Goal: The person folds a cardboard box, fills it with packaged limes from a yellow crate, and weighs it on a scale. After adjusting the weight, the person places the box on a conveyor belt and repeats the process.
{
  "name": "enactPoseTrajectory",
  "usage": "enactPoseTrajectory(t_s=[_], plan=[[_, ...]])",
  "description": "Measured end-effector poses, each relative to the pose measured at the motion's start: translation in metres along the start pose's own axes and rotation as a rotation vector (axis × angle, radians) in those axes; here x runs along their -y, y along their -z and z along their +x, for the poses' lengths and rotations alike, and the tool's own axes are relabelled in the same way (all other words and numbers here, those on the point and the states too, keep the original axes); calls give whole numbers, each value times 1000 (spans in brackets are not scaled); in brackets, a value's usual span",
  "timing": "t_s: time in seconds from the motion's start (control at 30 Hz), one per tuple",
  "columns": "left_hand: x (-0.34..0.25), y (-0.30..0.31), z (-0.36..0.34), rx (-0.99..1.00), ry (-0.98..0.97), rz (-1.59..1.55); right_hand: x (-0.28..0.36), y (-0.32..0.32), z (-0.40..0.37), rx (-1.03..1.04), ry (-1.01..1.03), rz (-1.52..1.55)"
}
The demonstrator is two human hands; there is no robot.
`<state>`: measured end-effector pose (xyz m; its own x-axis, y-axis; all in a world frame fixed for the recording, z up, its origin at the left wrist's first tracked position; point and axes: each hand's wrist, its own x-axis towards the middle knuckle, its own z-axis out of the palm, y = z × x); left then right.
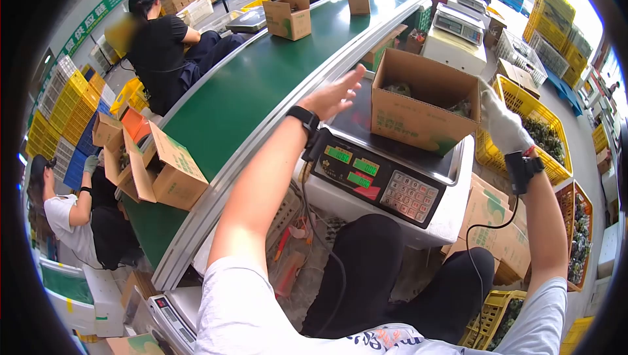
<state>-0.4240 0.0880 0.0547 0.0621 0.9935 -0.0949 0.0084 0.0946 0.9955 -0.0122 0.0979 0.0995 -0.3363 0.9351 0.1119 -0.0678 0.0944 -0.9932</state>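
An open cardboard box (418, 116) with green print stands on the black platform of a digital weighing scale (376, 175). Dark, roundish items (399, 88) lie inside it, partly hidden by the walls. My bare left hand (335, 96) is held to the left of the box, fingers stretched out and apart from it, a black band round the wrist. On the other side, my right hand (504, 123) wears a white glove and lies against the box's right wall with its fingers extended. The scale's green displays are lit.
A green conveyor belt (232, 87) runs along the left, carrying cardboard boxes (288, 18). Yellow crates (555, 170) of dark produce stand at the right, near flattened cardboard (497, 224). Two people (163, 47) (72, 211) sit beyond the belt. Another scale (458, 24) stands farther back.
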Motion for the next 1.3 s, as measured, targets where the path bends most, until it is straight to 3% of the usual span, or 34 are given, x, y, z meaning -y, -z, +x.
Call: enactPoseTrajectory(t_s=[0.03,0.1,0.13,0.2,0.23,0.3,0.33,0.5,0.63,0.7,0.77,0.83,0.9,0.97,1.03,1.1,1.17,1.23,1.3], plan=[[15,-8,9,51,22,-68,-13,0,2,109,85,37],[20,-21,15,106,47,-134,-13,0,1,26,406,-1459],[20,-27,14,190,52,-261,-17,-4,1,27,395,-1456],[15,-30,7,302,92,-457,-23,-18,9,81,-54,-74],[12,-34,8,310,103,-456,-15,-27,6,71,-61,-70],[6,-45,12,270,124,-183,12,-44,-3,151,198,-758],[3,-43,15,270,189,-192,21,-62,0,19,-108,-341],[-16,-48,8,261,261,-88,1,-72,12,-152,-17,-463],[-19,-52,11,430,268,-172,-7,-62,-4,-23,101,-106],[-22,-58,2,435,203,-248,-5,-67,-22,-110,84,-76],[-33,-60,-13,323,232,-123,-5,-68,-30,-95,125,-67],[-5,-52,4,339,225,-103,3,-69,-39,-82,73,-39],[10,-54,3,358,311,-209,6,-71,-51,-89,-243,-32],[4,-62,-14,266,236,-178,-8,-59,-42,-109,-234,117],[4,-62,-21,170,320,-144,-14,-38,-39,232,397,-1317],[2,-63,-37,126,247,-196,-13,-44,-33,180,533,-1420],[-7,-60,-52,84,173,-246,4,-79,-28,-7,-55,-69],[-14,-39,-65,71,102,-402,17,-88,-26,22,-89,37],[-22,5,-69,130,213,-549,12,-86,-19,132,58,-187]])
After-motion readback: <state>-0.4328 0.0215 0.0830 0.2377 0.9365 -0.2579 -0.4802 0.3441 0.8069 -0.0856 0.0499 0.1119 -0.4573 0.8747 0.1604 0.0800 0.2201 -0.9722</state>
